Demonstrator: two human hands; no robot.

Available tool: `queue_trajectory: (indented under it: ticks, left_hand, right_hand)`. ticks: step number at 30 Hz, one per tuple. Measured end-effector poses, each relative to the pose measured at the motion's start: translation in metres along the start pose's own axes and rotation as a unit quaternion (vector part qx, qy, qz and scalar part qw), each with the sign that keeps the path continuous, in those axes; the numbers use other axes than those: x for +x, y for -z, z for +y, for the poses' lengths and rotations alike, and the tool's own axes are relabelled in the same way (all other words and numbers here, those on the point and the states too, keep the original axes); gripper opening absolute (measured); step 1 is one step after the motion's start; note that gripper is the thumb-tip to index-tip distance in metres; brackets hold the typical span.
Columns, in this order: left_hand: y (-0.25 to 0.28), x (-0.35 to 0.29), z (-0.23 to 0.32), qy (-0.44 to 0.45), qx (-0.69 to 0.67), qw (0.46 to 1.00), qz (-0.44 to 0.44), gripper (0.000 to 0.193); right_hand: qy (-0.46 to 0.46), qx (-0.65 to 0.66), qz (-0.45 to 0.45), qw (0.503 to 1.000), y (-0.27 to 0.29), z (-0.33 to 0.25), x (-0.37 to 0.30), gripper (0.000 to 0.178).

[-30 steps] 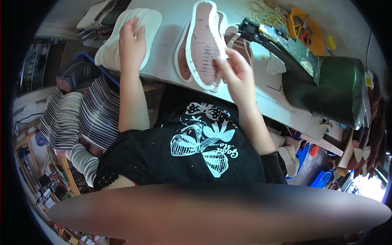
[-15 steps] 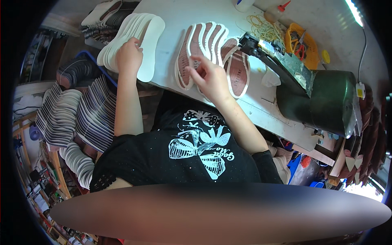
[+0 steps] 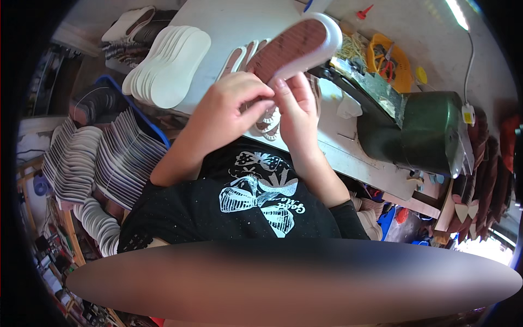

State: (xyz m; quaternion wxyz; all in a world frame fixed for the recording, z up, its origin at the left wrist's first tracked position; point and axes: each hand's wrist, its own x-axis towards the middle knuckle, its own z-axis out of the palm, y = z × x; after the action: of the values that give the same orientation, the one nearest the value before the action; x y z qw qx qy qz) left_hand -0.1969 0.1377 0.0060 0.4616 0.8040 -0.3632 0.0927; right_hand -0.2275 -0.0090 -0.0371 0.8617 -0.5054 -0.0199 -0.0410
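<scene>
A shoe sole (image 3: 294, 46) is raised above the table, tilted, with its reddish-brown tread facing me and a thick white rim round its far end. My right hand (image 3: 298, 106) grips its near part, thumb on the edge. Close beside it, my left hand (image 3: 231, 106) has its fingers curled in at the sole's near end, which they partly hide. What lies behind the sole is out of sight. More brown-and-white soles (image 3: 233, 62) lie in a row on the table under my hands, partly covered. To the left is a fanned stack of white insoles (image 3: 169, 65).
A dark green machine (image 3: 417, 131) with a projecting arm stands at the right of the white table (image 3: 218, 16). Behind it is a yellow basket (image 3: 389, 62) of tools, beside tangled yellowish bands (image 3: 354, 46). Stacked soles (image 3: 76, 161) and a blue crate (image 3: 158, 133) are at my left.
My right hand has lifted a sole from the row. My left hand has left the insole stack and come over to it. The insole that jutted out at the stack's right no longer shows there.
</scene>
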Motion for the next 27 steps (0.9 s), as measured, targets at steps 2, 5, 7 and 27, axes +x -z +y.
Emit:
queue_trajectory:
  ticks: [2, 5, 7, 27]
  left_hand:
    - [0.000, 0.004, -0.006, 0.011, -0.087, 0.996, 0.031, 0.015]
    - [-0.004, 0.013, -0.016, 0.029, -0.048, 0.992, 0.109, 0.035]
    - [-0.014, 0.012, -0.017, 0.113, -0.193, 0.972, 0.075, 0.041]
    - [-0.049, 0.015, -0.012, 0.245, -0.397, 0.884, -0.034, 0.040]
  right_hand:
    - [-0.015, 0.015, 0.038, 0.999, 0.015, -0.004, -0.003, 0.023]
    - [-0.009, 0.016, 0.045, 0.999, 0.012, -0.017, -0.012, 0.026]
    - [-0.004, -0.037, 0.015, 0.999, 0.015, -0.021, -0.018, 0.022]
    - [-0.193, -0.097, -0.099, 0.971, 0.046, -0.046, -0.014, 0.015]
